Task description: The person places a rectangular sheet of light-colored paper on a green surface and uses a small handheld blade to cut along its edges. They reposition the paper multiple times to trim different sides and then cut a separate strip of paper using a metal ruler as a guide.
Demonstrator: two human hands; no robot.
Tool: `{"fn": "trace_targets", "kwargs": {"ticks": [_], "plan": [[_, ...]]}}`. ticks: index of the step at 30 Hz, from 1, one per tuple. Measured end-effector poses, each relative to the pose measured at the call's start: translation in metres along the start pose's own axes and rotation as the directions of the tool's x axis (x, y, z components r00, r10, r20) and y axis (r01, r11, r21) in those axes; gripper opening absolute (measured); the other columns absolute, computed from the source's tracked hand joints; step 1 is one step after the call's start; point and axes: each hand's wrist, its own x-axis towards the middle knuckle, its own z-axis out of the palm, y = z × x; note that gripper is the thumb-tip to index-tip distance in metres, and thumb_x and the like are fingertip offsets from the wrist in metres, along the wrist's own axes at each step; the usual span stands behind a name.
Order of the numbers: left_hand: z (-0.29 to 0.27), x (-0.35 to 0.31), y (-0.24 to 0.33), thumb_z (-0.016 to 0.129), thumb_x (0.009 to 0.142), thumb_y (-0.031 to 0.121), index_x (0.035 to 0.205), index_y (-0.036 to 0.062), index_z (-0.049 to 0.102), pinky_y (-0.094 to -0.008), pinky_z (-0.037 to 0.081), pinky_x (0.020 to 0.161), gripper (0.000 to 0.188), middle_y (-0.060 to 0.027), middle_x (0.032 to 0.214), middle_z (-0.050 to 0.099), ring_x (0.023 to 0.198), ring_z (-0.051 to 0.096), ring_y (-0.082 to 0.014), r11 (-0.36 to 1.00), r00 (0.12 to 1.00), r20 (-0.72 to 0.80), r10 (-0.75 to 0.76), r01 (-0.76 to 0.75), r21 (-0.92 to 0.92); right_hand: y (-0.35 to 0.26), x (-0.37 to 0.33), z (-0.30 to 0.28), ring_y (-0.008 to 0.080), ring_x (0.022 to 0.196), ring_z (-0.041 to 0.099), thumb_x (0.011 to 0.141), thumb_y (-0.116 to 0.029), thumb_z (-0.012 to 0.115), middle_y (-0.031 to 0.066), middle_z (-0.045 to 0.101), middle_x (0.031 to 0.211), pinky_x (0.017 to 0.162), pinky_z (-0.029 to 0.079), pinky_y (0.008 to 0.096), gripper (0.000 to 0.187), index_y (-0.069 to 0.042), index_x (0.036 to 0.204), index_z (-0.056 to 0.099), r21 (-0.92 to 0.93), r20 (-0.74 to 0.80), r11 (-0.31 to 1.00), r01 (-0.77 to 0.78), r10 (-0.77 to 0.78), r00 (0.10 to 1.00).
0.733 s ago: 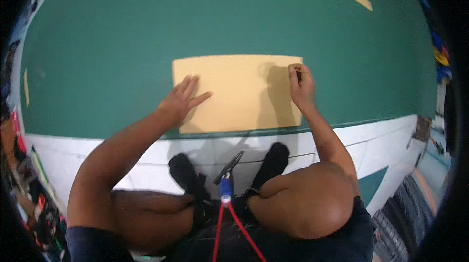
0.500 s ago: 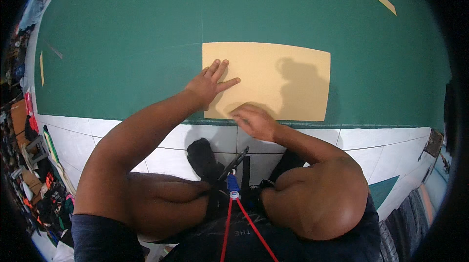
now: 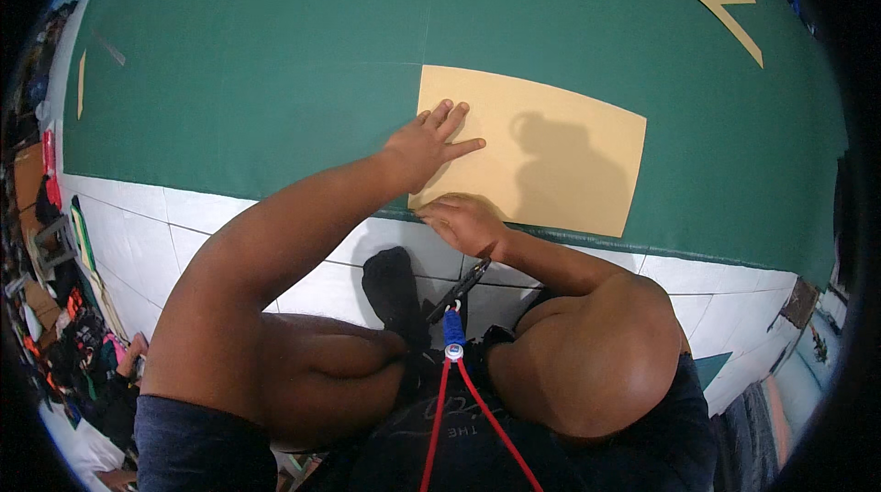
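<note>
Both my hands on a tan sheet at the near edge of a green mat.

My left hand (image 3: 429, 145) lies open, fingers spread flat, pressing the left end of the tan sheet (image 3: 551, 148), a smooth, matte rectangle like thin card. My right hand (image 3: 466, 222) is curled, knuckles up, at the sheet's near left corner; whether it pinches anything I cannot tell. The sheet rests flat on the green mat (image 3: 275, 61), near its front edge, where white floor tiles (image 3: 229, 221) begin. A tan arrow-shaped offcut (image 3: 725, 7) lies far off on the mat's right, and a thin tan strip (image 3: 81, 83) on its left.
</note>
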Motion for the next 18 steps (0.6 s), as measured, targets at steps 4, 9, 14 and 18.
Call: {"fn": "trace_targets", "kwargs": {"ticks": [4, 9, 14, 18], "plan": [[0.0, -0.001, 0.0, 0.096, 0.062, 0.019, 0.165, 0.0375, 0.017, -0.0472, 0.032, 0.126, 0.131, -0.0257, 0.17, 0.006, 0.156, 0.019, -0.0442, 1.0, 1.0, -0.008, 0.004, -0.004, 0.002, -0.003, 0.003, -0.001, 0.0332, 0.1, 0.07, 0.092, -0.015, 0.065, 0.0122, 0.074, 0.106, 0.089, 0.056, 0.0457, 0.021, -0.008, 0.11, 0.074, -0.008, 0.039, 0.999, -0.038, 0.039, 0.999], [-0.003, 0.001, 0.002, 0.09, 0.07, 0.017, 0.165, 0.0349, 0.018, -0.048, 0.032, 0.123, 0.12, -0.0258, 0.17, 0.009, 0.156, 0.018, -0.045, 1.0, 1.0, 0.024, -0.002, 0.001, 0.021, -0.008, -0.001, -0.005, 0.0323, 0.106, 0.069, 0.092, -0.013, 0.067, 0.0131, 0.072, 0.112, 0.094, 0.056, 0.0434, 0.022, -0.007, 0.113, 0.072, -0.127, 0.09, 0.992, 0.017, -0.005, 0.996], [-0.007, 0.005, 0.005, 0.089, 0.071, 0.015, 0.166, 0.034, 0.016, -0.0492, 0.032, 0.123, 0.121, -0.0275, 0.17, 0.007, 0.156, 0.018, -0.0467, 1.0, 0.998, 0.064, -0.005, 0.004, 0.015, 0.012, -0.043, -0.037, 0.0357, 0.099, 0.066, 0.091, -0.014, 0.066, 0.0152, 0.069, 0.102, 0.088, 0.052, 0.0463, 0.019, -0.004, 0.107, 0.068, -0.23, 0.094, 0.97, 0.073, -0.052, 0.994], [0.0, 0.002, 0.006, 0.088, 0.07, 0.012, 0.166, 0.034, 0.015, -0.0503, 0.033, 0.123, 0.122, -0.0292, 0.169, 0.005, 0.156, 0.018, -0.0474, 0.999, 0.999, 0.046, -0.02, 0.019, 0.03, -0.002, -0.08, -0.079, 0.0369, 0.095, 0.065, 0.089, -0.013, 0.067, 0.0155, 0.067, 0.098, 0.086, 0.051, 0.0485, 0.017, -0.004, 0.103, 0.065, -0.271, 0.0, 0.955, -0.119, 0.124, 0.992]]}}
